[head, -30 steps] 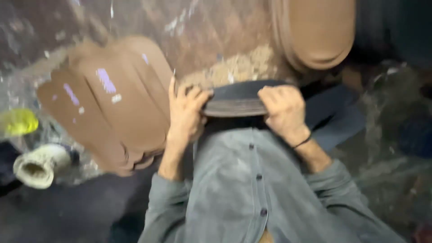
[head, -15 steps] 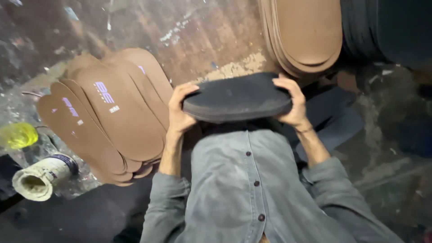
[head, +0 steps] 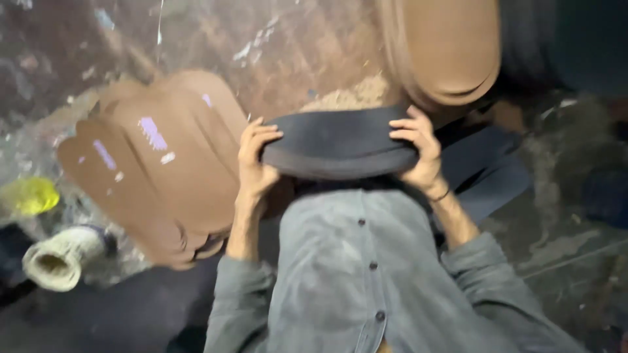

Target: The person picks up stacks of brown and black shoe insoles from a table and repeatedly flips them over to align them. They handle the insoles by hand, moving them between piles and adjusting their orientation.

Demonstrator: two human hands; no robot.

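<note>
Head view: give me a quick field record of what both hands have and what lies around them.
left hand: grips the left end of the dark sole sheet
right hand: grips its right end
sheet pose: held flat in front of the grey shirt
left of hands: fanned stack of brown sole cutouts
upper right: second brown stack
far left: pale roll, yellow object

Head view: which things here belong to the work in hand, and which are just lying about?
In hand:
dark sole piece, held at its ends by left hand and right hand

Lying about:
fanned brown insoles
brown stack
yellow object
white roll
</note>
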